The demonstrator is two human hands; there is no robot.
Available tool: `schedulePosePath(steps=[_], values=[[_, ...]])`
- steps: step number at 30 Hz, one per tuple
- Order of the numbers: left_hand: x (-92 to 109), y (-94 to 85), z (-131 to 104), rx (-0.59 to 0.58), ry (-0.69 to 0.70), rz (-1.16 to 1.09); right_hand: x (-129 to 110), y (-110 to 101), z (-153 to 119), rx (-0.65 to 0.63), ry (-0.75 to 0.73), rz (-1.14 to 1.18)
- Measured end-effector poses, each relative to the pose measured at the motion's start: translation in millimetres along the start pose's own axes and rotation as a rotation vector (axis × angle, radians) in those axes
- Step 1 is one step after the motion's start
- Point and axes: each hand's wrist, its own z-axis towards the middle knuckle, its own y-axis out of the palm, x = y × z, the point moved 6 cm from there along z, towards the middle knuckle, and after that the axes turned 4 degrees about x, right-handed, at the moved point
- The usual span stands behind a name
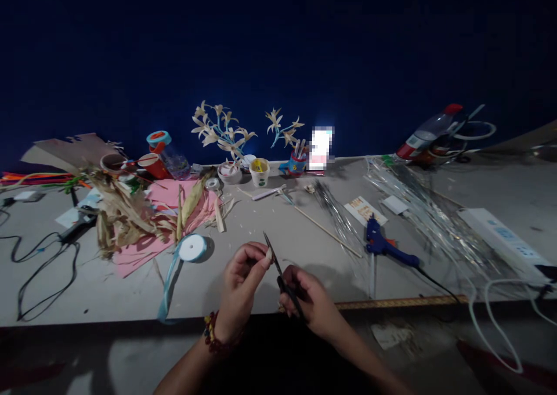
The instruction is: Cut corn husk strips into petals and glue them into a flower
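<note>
Fingers of the left hand (242,274) pinch a pale piece (268,255) beside the scissors (281,280); the right hand (310,296) grips the handles. Blade slippage could nick fingertips.

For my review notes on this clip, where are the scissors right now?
In the head view, the scissors are low and near the centre, held in the right hand, their blades beside the fingertips of the left hand.

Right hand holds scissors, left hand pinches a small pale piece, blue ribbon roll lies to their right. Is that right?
Not quite: the blue ribbon roll lies to the left, not the right, as the head view shows. The right hand holds scissors and the left hand pinches a small pale piece.
</note>
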Motion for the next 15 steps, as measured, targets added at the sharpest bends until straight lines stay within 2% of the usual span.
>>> schedulePosePath(steps=[7, 15], values=[[3, -3.4, 4, -0.082, -0.053, 0.017, 0, -5, -1, 0.003, 0.039, -0.028], [14, -2.1, 14, -0.344, -0.188, 0.064, -6, -15, -7, -0.148, 0.105, 0.021]])
